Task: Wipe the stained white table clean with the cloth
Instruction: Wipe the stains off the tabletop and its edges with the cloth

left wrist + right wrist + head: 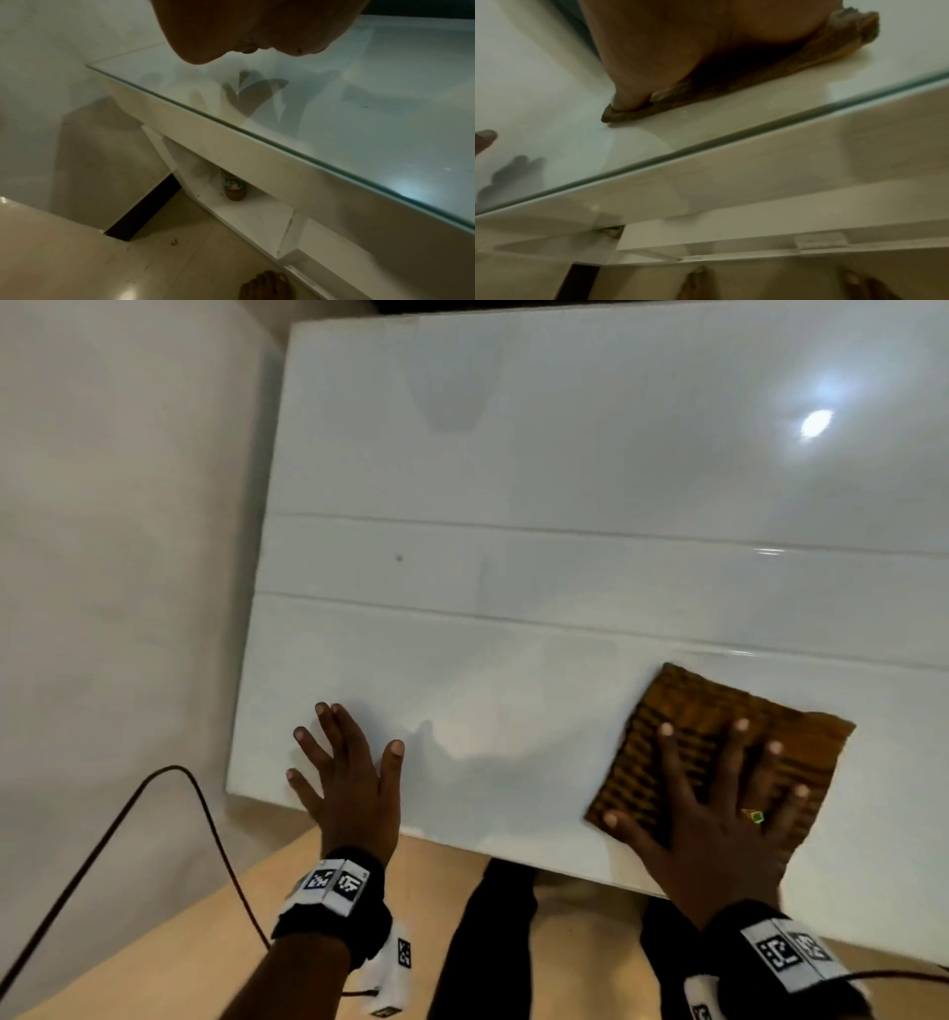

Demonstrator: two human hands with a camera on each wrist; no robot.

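Note:
A brown, dark-striped cloth (719, 711) lies flat on the white glass-topped table (565, 469) near its front right edge. My right hand (719, 793) presses down on the cloth with fingers spread and straight; a ring sits on one finger. In the right wrist view the palm (670, 40) rests on the cloth (731, 81) just behind the glass edge. My left hand (349, 773) hovers flat and spread over the table's front left corner, holding nothing. In the left wrist view only the heel of the palm (257, 26) shows above the glass (334, 113). A small dark speck (399, 558) marks the table's left middle.
A pale wall (118, 557) runs close along the table's left side. A dark cable (154, 809) loops over the floor at the lower left. Under the table a shelf holds a small brown bottle (233, 187). My bare foot (267, 286) stands by the table's base.

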